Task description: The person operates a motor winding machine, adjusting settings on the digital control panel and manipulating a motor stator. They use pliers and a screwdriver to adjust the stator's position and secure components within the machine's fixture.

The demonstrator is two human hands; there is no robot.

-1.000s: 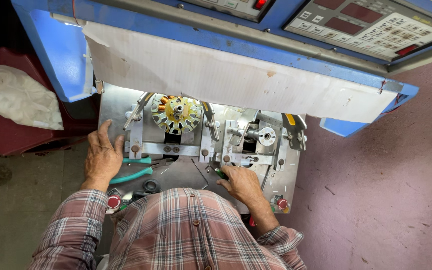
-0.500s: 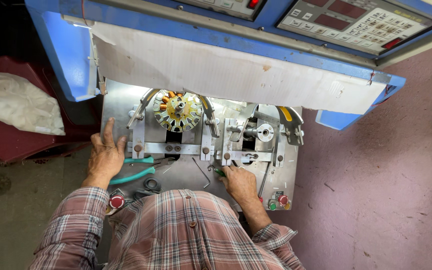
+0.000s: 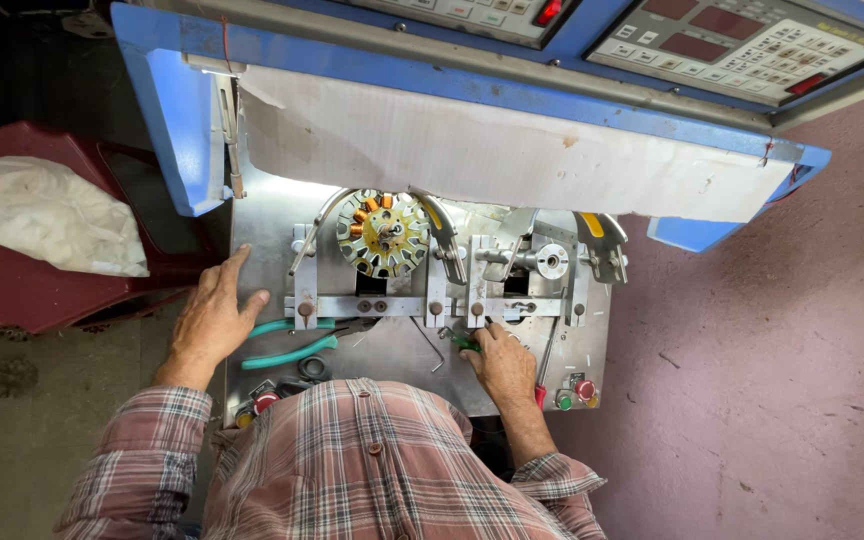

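Dark red plastic stool (image 3: 22, 290) at the left, bearing a crumpled white plastic bag (image 3: 52, 215). Control panel (image 3: 752, 50) with red displays and keypad along the top edge of the blue machine housing (image 3: 177, 130). White paper sheet (image 3: 492, 155) hanging below it. Mauve floor (image 3: 782, 400) on the right, grey concrete floor (image 3: 42, 430) lower left.

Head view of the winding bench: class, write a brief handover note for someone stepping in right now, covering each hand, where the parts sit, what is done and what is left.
Left hand: flat on the metal plate, empty, beside the green-handled pliers.
Right hand: at the crossbar, fingers on a small green part; grip unclear.
Round stator: mounted in the left fixture, copper coils on a few poles at upper left only.
Done: those few coils.
Left: the bare poles.
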